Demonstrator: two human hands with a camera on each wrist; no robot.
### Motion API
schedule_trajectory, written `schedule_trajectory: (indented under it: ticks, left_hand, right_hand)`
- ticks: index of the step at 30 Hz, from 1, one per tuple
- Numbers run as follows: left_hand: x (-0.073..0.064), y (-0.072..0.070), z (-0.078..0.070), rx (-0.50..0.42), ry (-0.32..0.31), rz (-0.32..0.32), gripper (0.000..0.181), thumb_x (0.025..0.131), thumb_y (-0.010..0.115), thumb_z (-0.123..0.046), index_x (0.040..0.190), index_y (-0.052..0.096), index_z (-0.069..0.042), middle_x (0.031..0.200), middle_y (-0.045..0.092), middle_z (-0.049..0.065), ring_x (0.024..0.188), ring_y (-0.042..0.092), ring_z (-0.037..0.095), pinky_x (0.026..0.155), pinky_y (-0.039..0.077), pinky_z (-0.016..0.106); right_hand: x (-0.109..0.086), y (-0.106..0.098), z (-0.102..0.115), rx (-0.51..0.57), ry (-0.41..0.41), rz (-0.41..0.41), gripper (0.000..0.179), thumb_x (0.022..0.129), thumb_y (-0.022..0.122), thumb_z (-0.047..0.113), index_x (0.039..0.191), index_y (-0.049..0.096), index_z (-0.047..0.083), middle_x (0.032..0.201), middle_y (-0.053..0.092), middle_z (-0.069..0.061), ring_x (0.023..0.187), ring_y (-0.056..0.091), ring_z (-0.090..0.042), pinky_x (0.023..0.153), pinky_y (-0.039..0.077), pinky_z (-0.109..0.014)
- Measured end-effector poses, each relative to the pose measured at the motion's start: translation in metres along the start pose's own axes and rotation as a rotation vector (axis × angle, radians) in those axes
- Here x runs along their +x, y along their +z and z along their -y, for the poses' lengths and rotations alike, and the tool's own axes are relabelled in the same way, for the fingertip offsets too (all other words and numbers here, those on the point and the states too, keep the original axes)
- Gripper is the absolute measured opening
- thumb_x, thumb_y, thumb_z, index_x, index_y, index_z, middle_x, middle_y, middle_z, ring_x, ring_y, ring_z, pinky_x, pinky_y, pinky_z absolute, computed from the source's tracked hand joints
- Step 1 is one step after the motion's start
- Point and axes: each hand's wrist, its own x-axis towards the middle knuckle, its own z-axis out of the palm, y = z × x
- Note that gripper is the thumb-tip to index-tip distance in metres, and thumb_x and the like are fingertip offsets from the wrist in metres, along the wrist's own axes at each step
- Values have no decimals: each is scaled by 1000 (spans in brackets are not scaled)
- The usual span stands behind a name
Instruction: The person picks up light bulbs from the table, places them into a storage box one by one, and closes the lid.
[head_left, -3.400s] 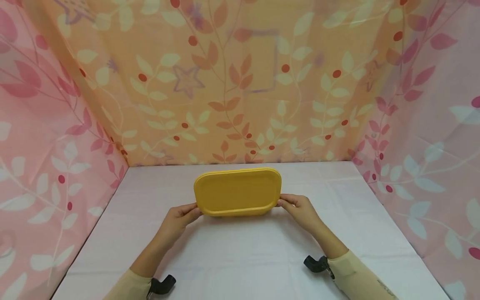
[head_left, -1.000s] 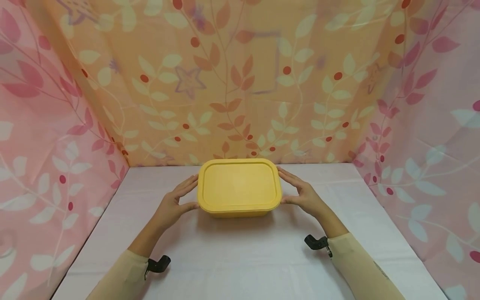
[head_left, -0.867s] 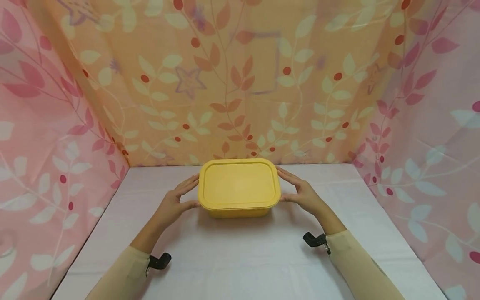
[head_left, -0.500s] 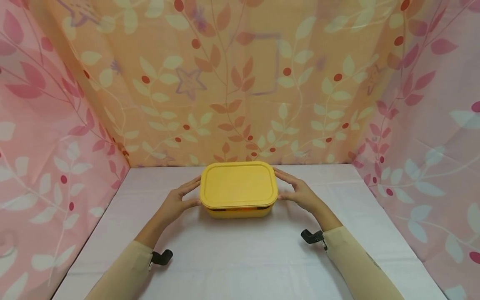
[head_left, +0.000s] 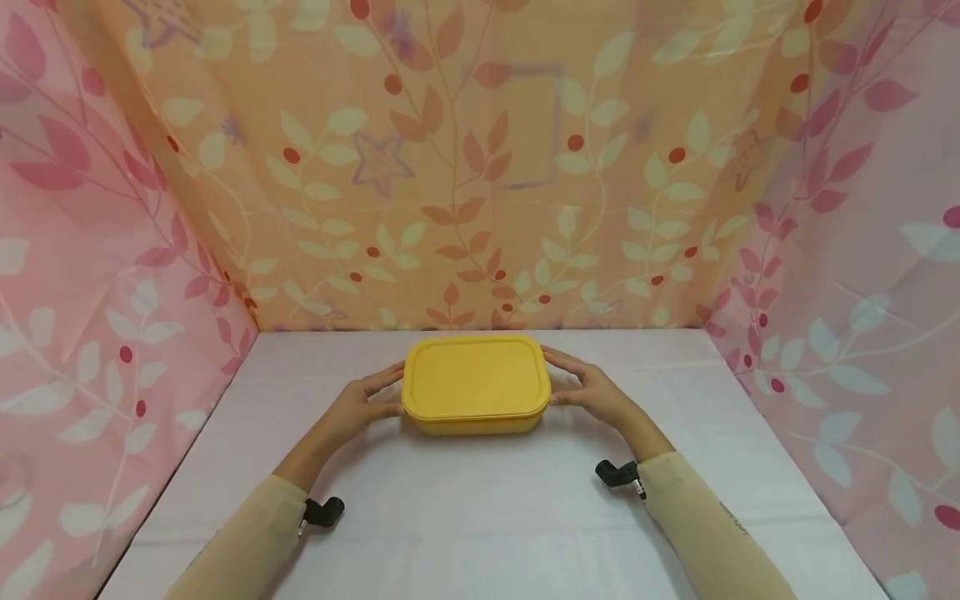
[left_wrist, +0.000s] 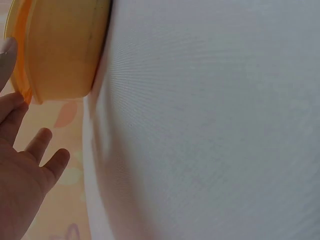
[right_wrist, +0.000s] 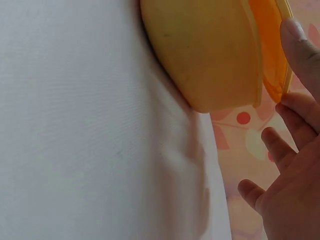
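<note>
A yellow rectangular lid [head_left: 476, 377] lies nearly level right over a yellow plastic container [head_left: 480, 427] on the white cloth. My left hand [head_left: 363, 407] holds the lid's left end between thumb and fingertips. At the right end, my right hand [head_left: 596, 392] grips it the same way. In the left wrist view the lid's orange underside [left_wrist: 22, 35] shows beside the container's wall [left_wrist: 67, 50]. A gap between lid [right_wrist: 272, 45] and container rim [right_wrist: 258, 65] is visible in the right wrist view. The container's inside is hidden.
White cloth [head_left: 480, 517] covers the table. An orange leaf-patterned curtain [head_left: 480, 208] stands close behind the container, with pink patterned curtains at the left [head_left: 67, 250] and right [head_left: 862, 250]. Black wrist mounts [head_left: 324, 512] stick out from both beige sleeves.
The lid was tipped up toward the camera, then swung level over the container. Over the last second both hands have lowered it closer to the rim and slightly toward the viewer.
</note>
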Motion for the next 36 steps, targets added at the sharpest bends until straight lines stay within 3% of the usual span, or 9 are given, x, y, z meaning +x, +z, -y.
schedule_trajectory:
  ticks: [7, 19, 28, 36]
  left_hand:
    - [2, -4, 4, 2, -27, 12, 76, 82, 85, -37, 151, 54, -23, 161, 41, -12, 154, 29, 24, 126, 21, 58]
    - [-1, 3, 12, 45, -61, 23, 78, 83, 84, -40, 152, 51, -22, 162, 40, -6, 154, 29, 31, 124, 23, 61]
    - [-1, 6, 7, 100, -69, 35, 80, 81, 84, -42, 151, 52, -22, 162, 41, -4, 154, 28, 35, 123, 21, 65]
    - [1, 3, 0, 269, -14, 27, 81, 81, 82, -49, 150, 53, -17, 160, 44, -5, 151, 36, 32, 122, 28, 61]
  right_hand:
    - [3, 5, -5, -28, 12, 10, 85, 81, 88, 27, 156, 47, 22, 166, 32, 11, 158, 17, -21, 127, 9, -61]
    - [1, 9, -9, -63, 47, 24, 87, 81, 88, 29, 156, 45, 21, 166, 32, 10, 158, 19, -21, 128, 14, -56]
    - [-4, 7, -7, -104, 50, 49, 89, 80, 88, 30, 157, 44, 16, 168, 31, 4, 158, 19, -28, 127, 13, -58]
    - [-3, 1, -2, -161, 61, 57, 89, 79, 89, 31, 156, 46, 17, 167, 32, 5, 158, 19, -27, 127, 14, -58]
